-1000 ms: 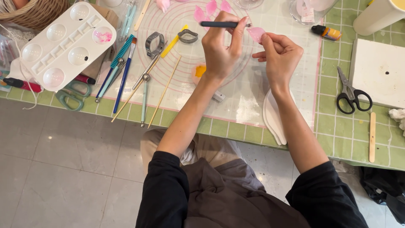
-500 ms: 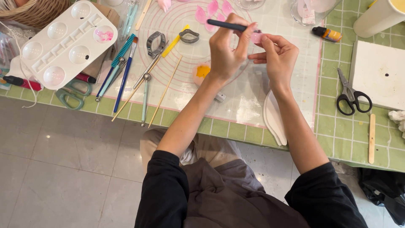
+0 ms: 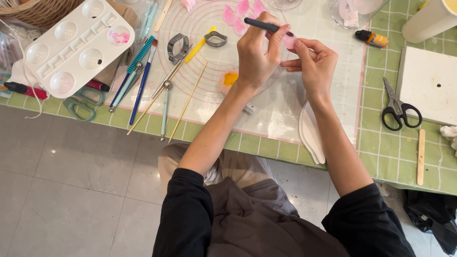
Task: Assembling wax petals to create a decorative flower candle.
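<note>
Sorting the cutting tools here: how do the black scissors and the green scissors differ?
The black scissors lie in the open on the green grid mat, right of the hands; the green scissors lie far left, partly under the white paint palette. Handles differ: black versus pale green. Neither is held.

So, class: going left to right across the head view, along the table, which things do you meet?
White paint palette → blue-handled brush → left hand holding a dark tool → right hand holding a pink petal → black scissors → wooden stick.

Head cam – looks down, close-up.
</note>
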